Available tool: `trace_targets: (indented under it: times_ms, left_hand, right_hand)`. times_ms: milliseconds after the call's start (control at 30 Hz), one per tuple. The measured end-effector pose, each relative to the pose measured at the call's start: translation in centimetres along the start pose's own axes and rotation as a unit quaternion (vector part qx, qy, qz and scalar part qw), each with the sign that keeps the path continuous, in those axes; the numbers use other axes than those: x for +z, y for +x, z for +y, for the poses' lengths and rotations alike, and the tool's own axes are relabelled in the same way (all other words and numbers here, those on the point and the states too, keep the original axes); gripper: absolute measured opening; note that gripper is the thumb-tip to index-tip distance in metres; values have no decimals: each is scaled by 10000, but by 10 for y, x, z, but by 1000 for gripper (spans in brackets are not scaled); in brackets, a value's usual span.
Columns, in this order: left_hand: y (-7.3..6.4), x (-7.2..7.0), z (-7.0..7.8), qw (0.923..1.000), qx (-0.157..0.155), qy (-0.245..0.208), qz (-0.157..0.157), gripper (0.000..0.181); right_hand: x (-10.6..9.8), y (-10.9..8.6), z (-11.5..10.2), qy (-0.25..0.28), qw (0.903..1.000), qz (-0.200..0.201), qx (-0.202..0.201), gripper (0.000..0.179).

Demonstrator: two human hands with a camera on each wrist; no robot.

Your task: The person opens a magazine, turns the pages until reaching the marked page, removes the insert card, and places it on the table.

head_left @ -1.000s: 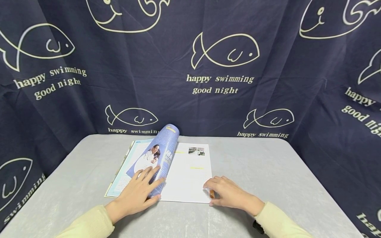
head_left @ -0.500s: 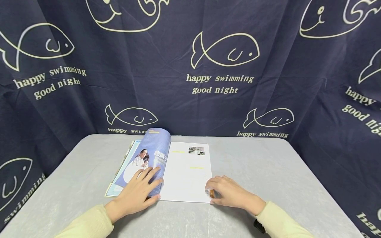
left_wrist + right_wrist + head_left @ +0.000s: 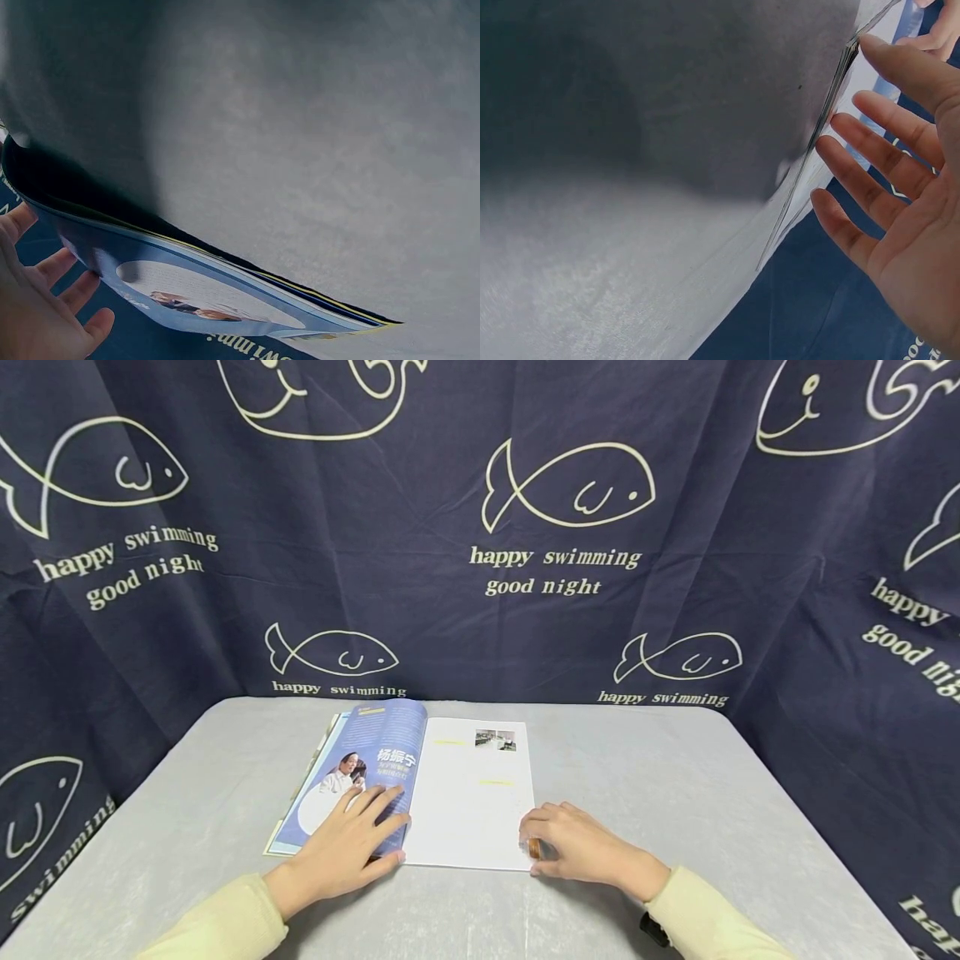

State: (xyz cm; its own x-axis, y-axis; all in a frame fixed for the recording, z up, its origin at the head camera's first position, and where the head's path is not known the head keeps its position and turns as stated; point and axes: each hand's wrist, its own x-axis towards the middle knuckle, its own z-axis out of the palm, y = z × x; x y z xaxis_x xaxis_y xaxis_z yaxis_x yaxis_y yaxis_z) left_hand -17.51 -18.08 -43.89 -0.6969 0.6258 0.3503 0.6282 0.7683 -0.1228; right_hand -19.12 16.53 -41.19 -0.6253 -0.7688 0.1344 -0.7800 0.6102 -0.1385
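An open magazine lies on the table, its blue left page (image 3: 390, 727) showing a picture of a person and large white characters. The facing white page (image 3: 465, 810) carries small photos near its top. My left hand (image 3: 337, 843) rests with spread fingers on the lower part of the blue page, near the spine. At the lower right corner of the white page is my right hand (image 3: 581, 847), fingers over the page's edge. In the right wrist view its thumb (image 3: 911, 71) touches the magazine's corner, while the other fingers stand apart along the edge. A small orange-brown patch shows between thumb and fingers.
The magazine sits on a grey table (image 3: 660, 777). A dark blue curtain (image 3: 450, 610) with white fish drawings and lettering hangs behind it and at both sides. Something black (image 3: 654, 931) shows under the right sleeve.
The blue page, which was curled up, has dropped leftward and lies flatter under my left hand. My right hand has shifted very slightly right; the left hand stays almost in place.
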Motion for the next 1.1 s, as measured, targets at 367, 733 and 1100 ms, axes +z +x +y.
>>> trace_targets:
  times_ms: [367, 733, 1100]
  left_hand:
    - [0, 0, -1, 9997, -58, -60, -231, 43]
    - [0, -2, -1, 9995, -93, -74, -278, 43]
    - [-1, -1, -2, 9993, -115, -113, -327, 44]
  right_hand:
    - [-2, 0, -1, -18, 10000, -64, 3, 27]
    - [-2, 1, 1, 62, 9985, 315, -440, 9]
    - [-2, 3, 2, 103, 9966, 501, -645, 4]
